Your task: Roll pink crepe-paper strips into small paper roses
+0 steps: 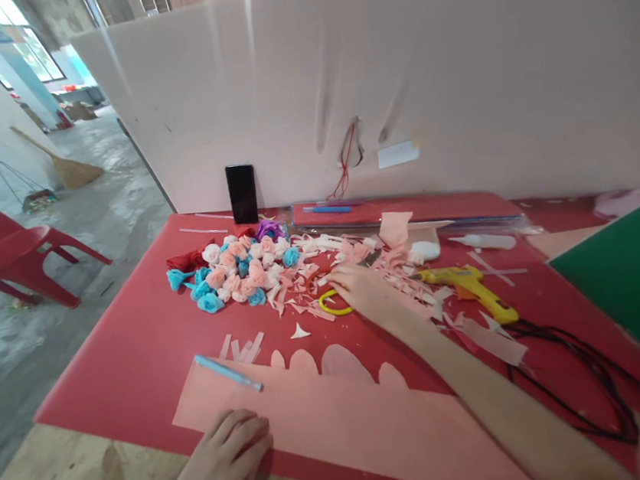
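Observation:
My left hand (232, 454) lies on the near left edge of a long pink paper sheet (340, 415). Its fingers are loosely bent and it holds nothing. A light blue pen (228, 372) rests on the sheet just beyond it. My right arm reaches across the table, and my right hand (357, 286) is closed at the scissors (333, 305), whose yellow handle loop shows under the fingers. Several rounded pink paper petals (343, 364) lie along the sheet's far edge. Pink paper scraps (296, 289) surround the right hand.
Pink, white and blue paper flowers (242, 268) are heaped at the back left, before a standing phone (242, 193). A yellow glue gun (473, 288) with a black cord lies right of my arm. A green board (638, 288) covers the right side; a white panel (393, 70) stands behind.

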`<action>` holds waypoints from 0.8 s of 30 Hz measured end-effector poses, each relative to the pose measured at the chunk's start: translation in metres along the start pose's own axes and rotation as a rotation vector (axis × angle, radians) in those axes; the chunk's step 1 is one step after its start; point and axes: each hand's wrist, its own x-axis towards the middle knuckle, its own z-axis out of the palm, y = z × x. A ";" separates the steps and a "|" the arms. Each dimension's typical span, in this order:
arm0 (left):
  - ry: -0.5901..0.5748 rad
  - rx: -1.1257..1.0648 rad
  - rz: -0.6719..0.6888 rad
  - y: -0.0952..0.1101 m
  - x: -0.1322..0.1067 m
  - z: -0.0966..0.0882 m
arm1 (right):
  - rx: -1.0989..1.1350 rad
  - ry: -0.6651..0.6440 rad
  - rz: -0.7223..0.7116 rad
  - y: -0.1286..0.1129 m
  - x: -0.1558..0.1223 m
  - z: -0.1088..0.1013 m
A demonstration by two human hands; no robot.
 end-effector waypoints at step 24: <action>-0.036 -0.026 -0.851 -0.294 0.267 -0.016 | -0.239 -0.007 -0.041 0.027 0.031 0.034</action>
